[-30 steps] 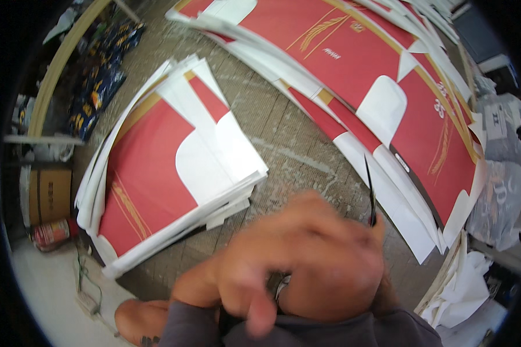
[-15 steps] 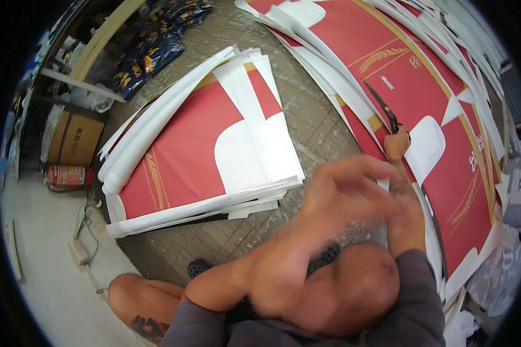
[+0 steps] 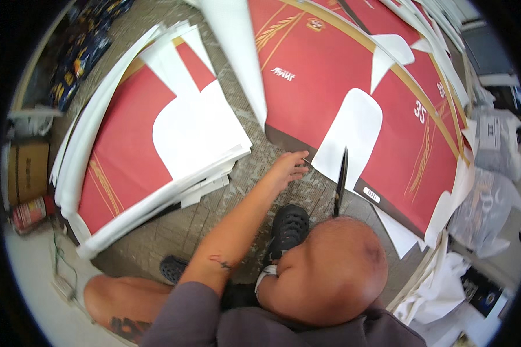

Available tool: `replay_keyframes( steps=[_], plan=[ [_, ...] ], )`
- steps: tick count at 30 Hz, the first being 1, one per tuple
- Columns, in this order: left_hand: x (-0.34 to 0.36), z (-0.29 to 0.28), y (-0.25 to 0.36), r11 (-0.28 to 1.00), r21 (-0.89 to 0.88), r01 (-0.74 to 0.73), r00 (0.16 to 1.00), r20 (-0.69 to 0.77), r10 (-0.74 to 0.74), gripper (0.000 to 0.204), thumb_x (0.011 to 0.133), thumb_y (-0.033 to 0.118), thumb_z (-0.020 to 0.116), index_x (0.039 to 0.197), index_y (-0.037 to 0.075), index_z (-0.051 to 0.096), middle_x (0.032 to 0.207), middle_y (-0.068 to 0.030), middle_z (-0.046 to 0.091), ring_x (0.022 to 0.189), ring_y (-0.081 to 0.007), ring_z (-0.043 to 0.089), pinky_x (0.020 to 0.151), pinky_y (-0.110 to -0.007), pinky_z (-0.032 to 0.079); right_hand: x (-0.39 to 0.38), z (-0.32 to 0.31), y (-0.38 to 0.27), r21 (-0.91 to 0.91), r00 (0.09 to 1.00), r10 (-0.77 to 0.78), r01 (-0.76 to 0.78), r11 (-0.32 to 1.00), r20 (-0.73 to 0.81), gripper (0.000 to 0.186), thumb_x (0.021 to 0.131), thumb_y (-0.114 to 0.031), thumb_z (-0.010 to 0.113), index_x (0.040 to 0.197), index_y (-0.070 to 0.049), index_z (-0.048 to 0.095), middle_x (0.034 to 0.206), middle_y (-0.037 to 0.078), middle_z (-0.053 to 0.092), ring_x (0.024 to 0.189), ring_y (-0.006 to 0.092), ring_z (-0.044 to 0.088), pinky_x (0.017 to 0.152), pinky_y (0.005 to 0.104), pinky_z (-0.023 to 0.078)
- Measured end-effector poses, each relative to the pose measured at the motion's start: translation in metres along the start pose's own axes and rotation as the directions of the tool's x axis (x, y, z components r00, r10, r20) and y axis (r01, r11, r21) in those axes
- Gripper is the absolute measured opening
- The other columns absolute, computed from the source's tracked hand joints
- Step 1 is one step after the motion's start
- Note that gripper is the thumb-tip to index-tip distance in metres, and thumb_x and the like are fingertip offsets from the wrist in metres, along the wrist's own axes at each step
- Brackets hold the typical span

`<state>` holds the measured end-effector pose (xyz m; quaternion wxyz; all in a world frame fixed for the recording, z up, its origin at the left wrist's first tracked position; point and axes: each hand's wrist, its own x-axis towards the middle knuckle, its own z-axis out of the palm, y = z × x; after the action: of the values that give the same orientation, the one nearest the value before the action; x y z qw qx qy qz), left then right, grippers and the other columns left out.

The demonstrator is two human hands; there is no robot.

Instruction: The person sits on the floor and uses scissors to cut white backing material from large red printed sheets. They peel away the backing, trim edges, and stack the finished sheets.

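My left hand [image 3: 289, 169] reaches out with its fingers apart, at the near left edge of a large red printed sheet [image 3: 330, 63] with gold and white markings. Its fingertips are at the dark border strip; whether they touch it I cannot tell. Nothing shows in that hand. Dark-bladed scissors [image 3: 342, 179] point away from me across a white rounded area of the sheet, their lower end going behind my raised knee [image 3: 341, 266]. That knee hides my right hand. A second red-and-white stack of printed sheets [image 3: 133, 133] lies to the left, its far-left edge curled.
On the left stand a cardboard box [image 3: 29, 173] and a red container [image 3: 32, 214], near a cable on the pale floor. Clear plastic bags [image 3: 483, 211] and white cloth [image 3: 437, 295] are on the right. My dark shoe [image 3: 289, 228] rests on the patterned floor.
My left hand has come down from its raised, blurred place to the sheet's edge. The scissors have drawn nearer to my knee, and my right hand has gone out of sight. The view has shifted right.
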<state>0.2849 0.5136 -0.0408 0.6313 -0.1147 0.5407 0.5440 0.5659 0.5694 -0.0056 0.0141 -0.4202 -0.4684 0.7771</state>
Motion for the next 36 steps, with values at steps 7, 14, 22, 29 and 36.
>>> replay_keyframes(
  steps=[7, 14, 22, 29, 36],
  plan=[
    [0.039, 0.033, -0.045, 0.994, 0.075, 0.079, 0.996, 0.039, -0.082, 0.031, 0.092, 0.032, 0.068, 0.1, 0.003, 0.062, 0.08, -0.0059, 0.072, 0.049, -0.0111, 0.057, 0.042, -0.024, 0.036, -0.135, 0.016, 0.082, 0.064, 0.911, 0.392, -0.387, 0.92, -0.13, 0.038, 0.093, -0.033, 0.062, 0.106, 0.002, 0.059, 0.097, 0.008, 0.063, 0.089, 0.0156, 0.061, 0.075, 0.0303, 0.048],
    [0.029, 0.044, -0.054, 0.998, 0.028, 0.05, 0.995, 0.085, -0.052, 0.023, 0.086, 0.022, 0.067, 0.071, 0.009, 0.055, 0.064, -0.0009, 0.055, 0.045, -0.0101, 0.044, 0.04, -0.027, 0.028, -0.124, 0.039, 0.086, 0.11, 0.918, 0.376, -0.364, 0.925, -0.124, 0.044, 0.096, -0.04, 0.057, 0.109, 0.002, 0.058, 0.098, 0.008, 0.063, 0.089, 0.0164, 0.061, 0.074, 0.0307, 0.049],
    [0.018, 0.057, -0.047, 0.987, 0.148, 0.058, 0.998, 0.002, -0.059, 0.025, 0.088, 0.021, 0.076, 0.086, 0.0, 0.061, 0.074, -0.0026, 0.057, 0.05, -0.009, 0.044, 0.04, -0.026, 0.029, -0.041, 0.035, 0.043, 0.089, 0.978, 0.161, -0.15, 0.985, -0.129, 0.052, 0.099, -0.047, 0.051, 0.112, 0.003, 0.057, 0.099, 0.009, 0.063, 0.09, 0.0173, 0.061, 0.073, 0.031, 0.049],
    [-0.033, 0.059, -0.05, 0.989, 0.135, 0.062, 0.996, 0.056, -0.07, 0.031, 0.086, 0.027, 0.078, 0.082, 0.001, 0.062, 0.068, -0.0012, 0.054, 0.049, -0.0103, 0.039, 0.046, -0.029, 0.031, 0.1, 0.004, -0.029, 0.326, 0.937, -0.096, 0.212, 0.921, -0.336, 0.061, 0.103, -0.046, 0.045, 0.133, 0.007, 0.047, 0.118, 0.013, 0.061, 0.101, 0.022, 0.061, 0.086, 0.0372, 0.053],
    [-0.082, 0.04, -0.047, 0.942, 0.312, 0.123, 0.99, 0.027, -0.138, 0.036, 0.084, 0.032, 0.08, 0.082, 0.0, 0.065, 0.071, -0.0054, 0.062, 0.058, -0.0137, 0.055, 0.048, -0.03, 0.041, 0.22, -0.051, -0.138, 0.401, 0.934, -0.199, 0.31, 0.862, -0.296, 0.046, 0.102, -0.037, 0.051, 0.129, 0.0, 0.054, 0.119, 0.009, 0.065, 0.105, 0.0202, 0.063, 0.09, 0.0347, 0.051]
  ],
)
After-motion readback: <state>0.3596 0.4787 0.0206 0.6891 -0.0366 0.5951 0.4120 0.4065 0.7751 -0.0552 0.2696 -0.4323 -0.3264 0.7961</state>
